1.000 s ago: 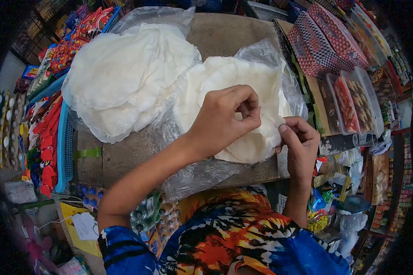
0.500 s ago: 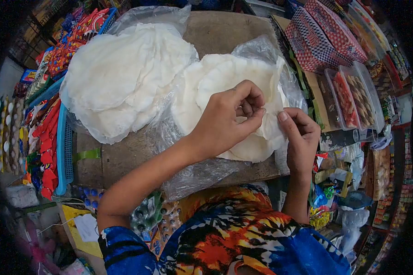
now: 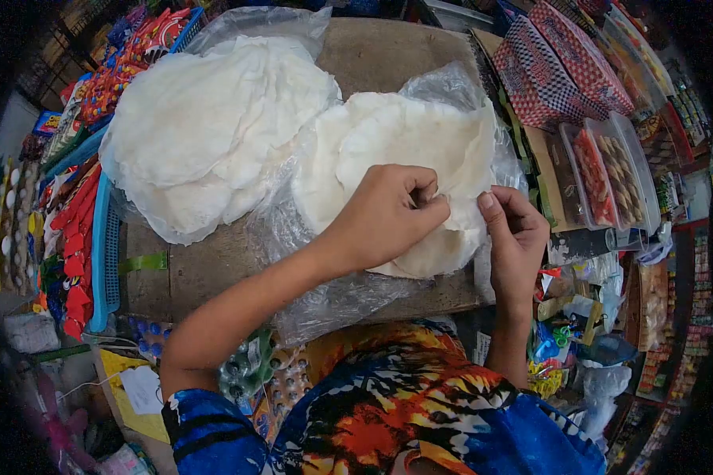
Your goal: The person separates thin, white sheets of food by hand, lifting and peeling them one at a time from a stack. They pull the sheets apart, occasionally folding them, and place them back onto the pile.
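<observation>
Two stacks of thin, round, white wrapper sheets lie on clear plastic. The larger stack (image 3: 206, 134) is on the left and the smaller stack (image 3: 412, 134) on the right. Over the smaller stack, my left hand (image 3: 396, 210) is closed, thumb against curled fingers, pinching at a top wrapper sheet (image 3: 463, 174). At that sheet's right edge, my right hand (image 3: 519, 237) pinches it between thumb and fingers. The sheet is slightly raised near the hands, and the left fingertips partly cover the grip.
Beneath the stacks is a brown board (image 3: 364, 55), with crumpled plastic (image 3: 333, 305) along its near side. A blue basket (image 3: 103, 261) of packets borders the left. Checkered boxes (image 3: 558, 67) and a clear container (image 3: 610, 170) stand at the right.
My left hand has dropped from above the sheet, and its fingers have curled in more tightly. My right hand stays at the sheet's edge. The view has shifted slightly.
</observation>
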